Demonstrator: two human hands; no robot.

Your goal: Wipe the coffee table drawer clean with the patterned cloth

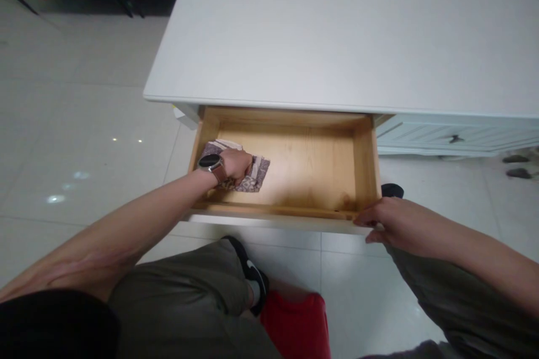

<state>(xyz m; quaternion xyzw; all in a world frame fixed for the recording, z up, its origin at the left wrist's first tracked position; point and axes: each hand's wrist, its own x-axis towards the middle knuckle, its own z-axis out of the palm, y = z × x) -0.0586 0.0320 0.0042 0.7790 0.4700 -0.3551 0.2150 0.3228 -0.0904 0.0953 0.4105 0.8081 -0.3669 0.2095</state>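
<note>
An open wooden drawer (320, 162) is pulled out from under a white table top (337, 28). In its left part lies a folded patterned cloth (259, 174), purple and cream. My left hand (236, 165), with a watch on the wrist, is down in the drawer, its fingers curled on top of the cloth. My right hand (389, 221) rests on the drawer's front right corner, its fingers wrapped over the front edge. The rest of the drawer bottom is bare wood.
A shut white drawer with a dark knob (455, 138) sits to the right. Pale floor tiles (84, 140) spread to the left. My knees in olive trousers, a black shoe (252, 275) and something red (297, 325) are below the drawer.
</note>
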